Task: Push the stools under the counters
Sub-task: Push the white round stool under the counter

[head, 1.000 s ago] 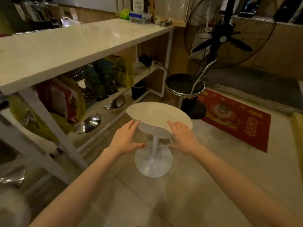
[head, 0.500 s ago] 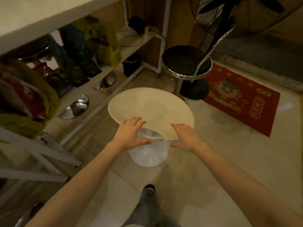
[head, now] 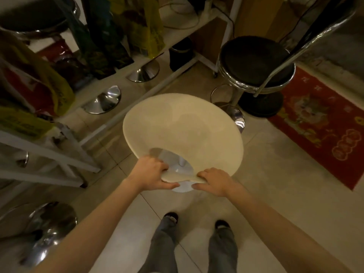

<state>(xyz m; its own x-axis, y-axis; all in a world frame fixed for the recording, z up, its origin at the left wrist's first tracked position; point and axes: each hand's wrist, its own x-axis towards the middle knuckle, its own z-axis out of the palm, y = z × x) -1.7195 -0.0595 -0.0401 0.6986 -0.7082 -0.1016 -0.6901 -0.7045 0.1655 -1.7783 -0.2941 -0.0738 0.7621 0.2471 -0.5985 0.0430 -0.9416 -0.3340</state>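
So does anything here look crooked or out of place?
The white stool looks askew: its seat tips toward the counter shelf while the left hand and right hand grip its near edge. It stands out on the open floor, while chrome stool bases already sit under the shelf.

White stool (head: 183, 125) seat matt, smooth plastic; black stool (head: 256, 62) chrome-rimmed, glossy; floor (head: 275, 184) tile, slight sheen.

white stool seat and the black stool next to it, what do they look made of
White stool: seat looks like moulded matte plastic, smooth, thin-edged, no seams. Black stool: dark padded top, probably vinyl, ringed by a mirror-bright chromed metal band. Neither is certain from looks alone.
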